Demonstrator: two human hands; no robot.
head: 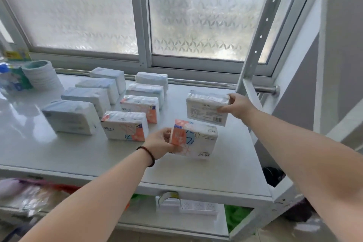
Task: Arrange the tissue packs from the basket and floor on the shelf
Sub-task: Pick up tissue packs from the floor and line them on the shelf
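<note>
1. Left hand (160, 141): fingers and thumb clamped on the end of an orange-patterned tissue pack (194, 138), held just above the white shelf (225, 163).
2. Right hand (238, 105): gripping the right end of a white tissue pack (207, 107), label side toward the camera, raised over the shelf's right part.
3. Two rows of packs (110, 108) already stand on the shelf, running front to back.
4. Judged technique: start a third row at the right, rear pack first; match the neighbouring rows' facing and spacing, and release only once each base sits flat.
</note>
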